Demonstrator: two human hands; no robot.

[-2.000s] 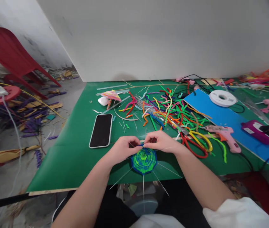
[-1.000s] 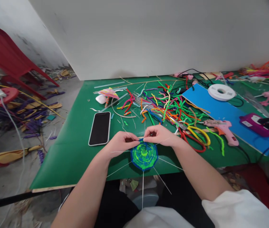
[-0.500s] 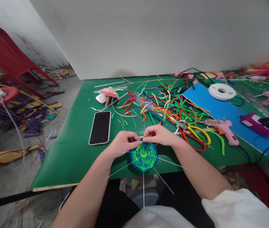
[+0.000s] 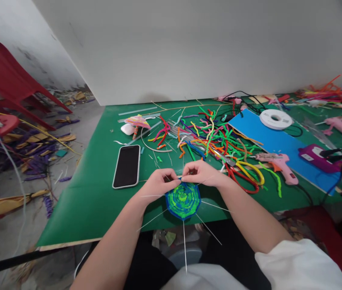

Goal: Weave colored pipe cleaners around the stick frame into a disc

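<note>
A blue and green woven disc (image 4: 183, 200), seemingly of pipe cleaners, has thin white spokes sticking out all round it. Both hands meet at its far edge. My left hand (image 4: 162, 182) pinches the rim there with thumb and forefinger closed. Right beside it, my right hand (image 4: 199, 174) also has its fingertips closed on the top edge. What lies exactly between the fingertips is hidden. The disc is held near the table's front edge, with its lower spokes reaching past that edge over my lap.
Beyond my hands lies a heap of coloured pipe cleaners (image 4: 210, 135) with scissors (image 4: 246, 173). A phone (image 4: 126, 166) and a small mushroom-like figure (image 4: 137, 122) are to the left. A pink glue gun (image 4: 281, 165), blue board (image 4: 295, 161), ribbon roll (image 4: 276, 119) and purple power strip (image 4: 319, 158) lie right.
The view has shifted slightly, so the table things appear a little lower and further left. Both hands stay at the disc's far edge, still pinching.
</note>
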